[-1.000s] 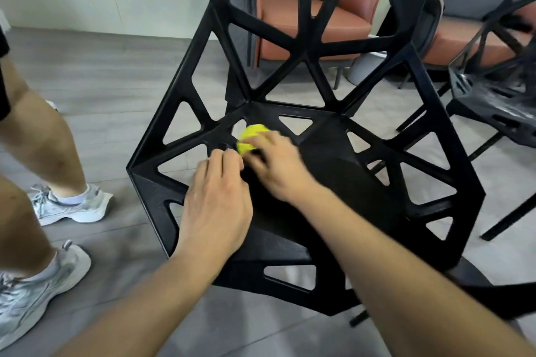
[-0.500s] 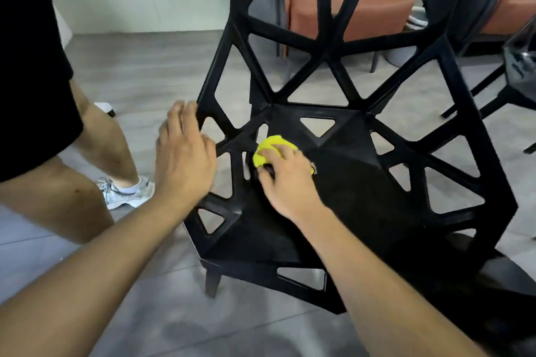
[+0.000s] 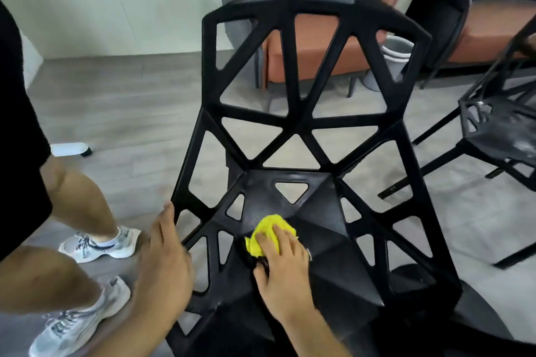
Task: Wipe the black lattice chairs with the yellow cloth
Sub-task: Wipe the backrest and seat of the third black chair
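Far left, a bystander's bare legs and grey-white sneakers [image 3: 84,243] stand on the grey floor [image 3: 116,101], just beside the work. Next, the person's left hand [image 3: 165,264] lies w/ straight fingers against the left rim of the black lattice chair [image 3: 307,122], bracing it and gripping nothing. Centre: the right hand [image 3: 282,266] presses the yellow cloth [image 3: 268,233] onto the seat, fingers spread over the bunched wad; whether the thumb curls under it can't be told. Cloth sits on the seat's left-centre facet, just below the small triangular cut-out. It looks soft, light and crumpled, so prob. best held under a flat palm, not pinched. The chair looks like stiff moulded plastic, prob. light enough to slide, so a hold on the outer rim suits it. Chair stands upright; its long axis runs up from seat to backrest top, seat front toward the wearer. Right: a second black lattice chair [image 3: 499,130] stands apart; orange-brown armchairs [image 3: 316,46] and a grey bin [image 3: 391,55] behind.
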`<control>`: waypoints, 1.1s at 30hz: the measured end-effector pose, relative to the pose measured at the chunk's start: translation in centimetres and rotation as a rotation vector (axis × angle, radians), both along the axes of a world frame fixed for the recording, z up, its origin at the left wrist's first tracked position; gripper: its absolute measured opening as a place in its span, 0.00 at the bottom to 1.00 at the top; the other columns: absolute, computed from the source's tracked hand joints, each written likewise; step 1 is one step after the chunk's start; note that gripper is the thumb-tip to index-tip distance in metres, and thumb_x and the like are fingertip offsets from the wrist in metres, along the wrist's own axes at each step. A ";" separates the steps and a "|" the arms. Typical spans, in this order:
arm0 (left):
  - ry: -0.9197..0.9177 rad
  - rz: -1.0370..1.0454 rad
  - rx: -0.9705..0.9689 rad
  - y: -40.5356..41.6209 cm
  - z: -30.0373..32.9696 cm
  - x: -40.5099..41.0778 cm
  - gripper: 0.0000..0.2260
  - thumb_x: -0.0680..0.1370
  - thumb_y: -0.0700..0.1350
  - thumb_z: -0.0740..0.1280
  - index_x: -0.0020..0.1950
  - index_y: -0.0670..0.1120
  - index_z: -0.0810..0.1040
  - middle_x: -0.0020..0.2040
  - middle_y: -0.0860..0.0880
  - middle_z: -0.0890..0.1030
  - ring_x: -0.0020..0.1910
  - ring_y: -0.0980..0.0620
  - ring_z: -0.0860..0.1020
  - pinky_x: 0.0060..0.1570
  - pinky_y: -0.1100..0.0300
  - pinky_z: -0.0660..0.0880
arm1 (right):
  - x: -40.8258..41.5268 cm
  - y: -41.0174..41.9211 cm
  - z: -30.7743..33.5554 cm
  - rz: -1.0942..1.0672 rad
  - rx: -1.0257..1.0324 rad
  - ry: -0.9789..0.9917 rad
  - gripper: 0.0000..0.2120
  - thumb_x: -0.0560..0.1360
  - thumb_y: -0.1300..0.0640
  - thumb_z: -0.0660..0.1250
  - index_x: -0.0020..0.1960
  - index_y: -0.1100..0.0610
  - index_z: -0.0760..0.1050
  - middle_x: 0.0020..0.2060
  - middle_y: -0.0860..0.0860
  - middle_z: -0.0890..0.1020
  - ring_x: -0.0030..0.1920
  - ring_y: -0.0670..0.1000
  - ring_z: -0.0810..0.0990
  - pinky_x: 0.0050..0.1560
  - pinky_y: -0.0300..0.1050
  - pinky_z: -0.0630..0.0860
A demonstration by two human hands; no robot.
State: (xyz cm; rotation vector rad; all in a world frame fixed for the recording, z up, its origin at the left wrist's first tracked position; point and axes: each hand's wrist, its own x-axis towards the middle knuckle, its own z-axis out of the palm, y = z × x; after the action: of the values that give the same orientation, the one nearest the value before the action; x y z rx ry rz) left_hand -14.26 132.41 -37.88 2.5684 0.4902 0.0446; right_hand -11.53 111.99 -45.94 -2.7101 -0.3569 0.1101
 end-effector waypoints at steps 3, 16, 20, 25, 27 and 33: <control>0.153 0.015 0.024 -0.5 2.1 0.6 0.37 0.78 0.39 0.65 0.80 0.39 0.45 0.77 0.37 0.60 0.72 0.36 0.65 0.68 0.43 0.68 | -4.6 -0.2 1.2 0.127 -0.030 0.055 0.30 0.65 0.45 0.68 0.67 0.39 0.71 0.68 0.49 0.74 0.61 0.55 0.75 0.57 0.55 0.75; 0.549 0.186 0.121 -2.4 7.7 6.6 0.35 0.79 0.56 0.63 0.77 0.39 0.52 0.77 0.39 0.59 0.72 0.39 0.67 0.67 0.51 0.68 | 11.0 -3.1 4.1 -0.046 -0.064 0.190 0.23 0.80 0.50 0.59 0.73 0.41 0.60 0.70 0.50 0.65 0.63 0.55 0.68 0.63 0.51 0.67; 0.273 0.001 0.155 -3.4 13.2 10.1 0.32 0.77 0.48 0.66 0.78 0.44 0.58 0.74 0.42 0.65 0.67 0.39 0.70 0.65 0.44 0.70 | 14.7 -4.8 11.9 -0.184 0.173 -0.146 0.27 0.75 0.55 0.68 0.72 0.45 0.68 0.67 0.52 0.69 0.58 0.56 0.71 0.60 0.53 0.71; -0.183 -0.237 0.239 -4.9 21.0 17.6 0.30 0.74 0.42 0.68 0.75 0.46 0.63 0.71 0.44 0.67 0.63 0.38 0.69 0.64 0.40 0.68 | 22.4 -9.3 21.0 -0.350 0.048 -0.473 0.30 0.72 0.60 0.71 0.72 0.49 0.71 0.71 0.57 0.69 0.63 0.61 0.69 0.61 0.59 0.69; -0.290 -0.254 0.286 -4.9 23.3 20.7 0.30 0.74 0.41 0.67 0.75 0.45 0.62 0.72 0.42 0.66 0.64 0.37 0.69 0.65 0.40 0.65 | 23.7 -10.6 21.9 -0.346 -0.071 -0.402 0.29 0.73 0.63 0.69 0.73 0.50 0.70 0.73 0.58 0.67 0.65 0.63 0.69 0.64 0.61 0.68; -0.314 -0.338 0.395 -4.8 26.2 26.1 0.34 0.74 0.43 0.64 0.79 0.43 0.57 0.76 0.38 0.62 0.73 0.35 0.62 0.70 0.37 0.61 | 18.5 -14.3 19.9 -0.418 -0.023 -0.045 0.26 0.76 0.60 0.67 0.72 0.49 0.69 0.67 0.56 0.71 0.59 0.63 0.72 0.59 0.59 0.71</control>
State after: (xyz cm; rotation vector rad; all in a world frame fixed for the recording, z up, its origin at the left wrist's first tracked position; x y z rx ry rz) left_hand 11.86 127.63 -11.68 2.9150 -0.0842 0.4578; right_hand 6.92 97.67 -26.03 -2.7486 0.2032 -0.0659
